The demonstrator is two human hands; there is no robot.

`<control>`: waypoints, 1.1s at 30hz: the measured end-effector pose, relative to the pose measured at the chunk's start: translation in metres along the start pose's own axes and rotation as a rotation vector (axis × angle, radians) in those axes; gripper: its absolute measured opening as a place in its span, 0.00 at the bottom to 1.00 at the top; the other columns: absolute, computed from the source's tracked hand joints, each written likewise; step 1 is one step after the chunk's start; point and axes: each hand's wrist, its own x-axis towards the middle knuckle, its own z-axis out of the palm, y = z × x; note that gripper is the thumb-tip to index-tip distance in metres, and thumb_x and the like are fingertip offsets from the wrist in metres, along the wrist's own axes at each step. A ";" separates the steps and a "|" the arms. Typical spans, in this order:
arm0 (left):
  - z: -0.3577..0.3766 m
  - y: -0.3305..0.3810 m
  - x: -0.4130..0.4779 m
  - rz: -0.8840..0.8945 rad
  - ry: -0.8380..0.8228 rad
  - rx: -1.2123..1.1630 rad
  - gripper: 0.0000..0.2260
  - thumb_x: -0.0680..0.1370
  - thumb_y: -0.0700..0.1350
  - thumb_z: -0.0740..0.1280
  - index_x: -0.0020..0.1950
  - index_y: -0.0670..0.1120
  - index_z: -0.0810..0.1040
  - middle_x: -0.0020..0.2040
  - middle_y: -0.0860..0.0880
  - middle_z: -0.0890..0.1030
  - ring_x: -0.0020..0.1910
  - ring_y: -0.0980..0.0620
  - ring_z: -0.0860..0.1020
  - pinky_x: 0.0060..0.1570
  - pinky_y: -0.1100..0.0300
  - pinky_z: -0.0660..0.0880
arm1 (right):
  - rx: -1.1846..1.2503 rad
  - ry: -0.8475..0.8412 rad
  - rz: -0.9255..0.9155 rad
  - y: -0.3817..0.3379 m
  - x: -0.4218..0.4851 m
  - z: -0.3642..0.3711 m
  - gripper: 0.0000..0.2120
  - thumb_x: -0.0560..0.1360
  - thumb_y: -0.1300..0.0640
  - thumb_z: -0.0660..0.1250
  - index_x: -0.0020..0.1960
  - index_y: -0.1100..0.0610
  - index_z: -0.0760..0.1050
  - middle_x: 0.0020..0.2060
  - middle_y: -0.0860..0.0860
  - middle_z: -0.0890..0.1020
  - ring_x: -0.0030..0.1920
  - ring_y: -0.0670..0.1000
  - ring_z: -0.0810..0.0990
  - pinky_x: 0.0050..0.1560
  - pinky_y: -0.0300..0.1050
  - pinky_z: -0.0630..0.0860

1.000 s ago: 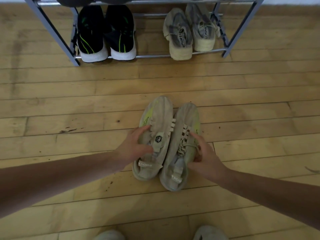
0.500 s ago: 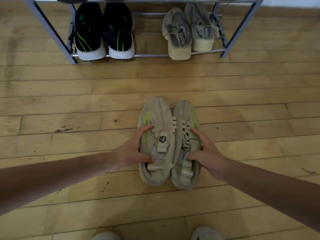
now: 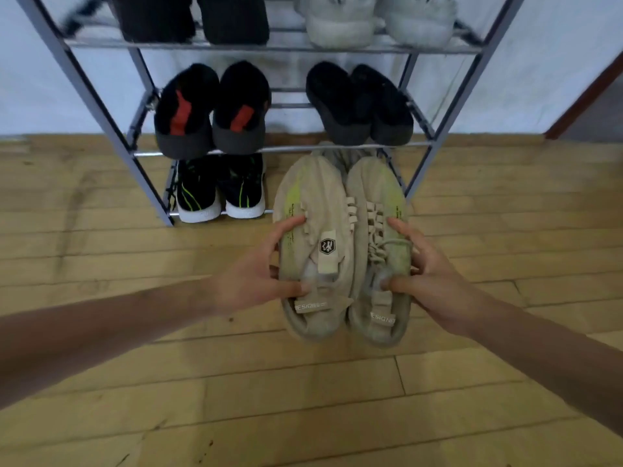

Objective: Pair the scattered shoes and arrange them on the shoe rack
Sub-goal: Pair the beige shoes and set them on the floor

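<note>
Two beige shoes (image 3: 317,197) side by side, apparently lifted, before the shoe rack (image 3: 97,106) bottom tier. Left grip (image 3: 256,278) clasps one, right grip (image 3: 435,281) the other. Risk: toes snag a rail, or a collar pinch slips.

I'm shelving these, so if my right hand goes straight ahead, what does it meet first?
Likely the beige shoes on the rack's bottom shelf, just beyond the held shoe in your right hand; depth is unclear.
</note>
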 end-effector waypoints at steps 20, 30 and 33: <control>-0.033 0.301 -0.038 0.475 0.150 0.235 0.43 0.69 0.36 0.75 0.73 0.64 0.56 0.67 0.49 0.71 0.53 0.50 0.82 0.50 0.54 0.81 | -0.135 0.156 -0.575 -0.282 -0.091 -0.036 0.43 0.68 0.75 0.70 0.68 0.38 0.59 0.54 0.50 0.73 0.57 0.55 0.76 0.49 0.51 0.81; -0.080 0.400 0.085 0.407 0.408 0.151 0.30 0.76 0.34 0.67 0.75 0.52 0.62 0.59 0.46 0.72 0.49 0.49 0.76 0.44 0.55 0.78 | 0.298 0.510 -0.567 -0.376 0.044 -0.050 0.20 0.68 0.68 0.72 0.55 0.55 0.72 0.51 0.58 0.79 0.48 0.57 0.81 0.40 0.49 0.79; -0.100 0.400 0.132 0.386 0.515 0.100 0.11 0.78 0.37 0.64 0.57 0.50 0.74 0.41 0.46 0.76 0.37 0.50 0.75 0.42 0.56 0.76 | 0.338 0.546 -0.550 -0.391 0.100 -0.050 0.13 0.68 0.67 0.73 0.50 0.56 0.77 0.49 0.57 0.82 0.44 0.55 0.80 0.40 0.47 0.79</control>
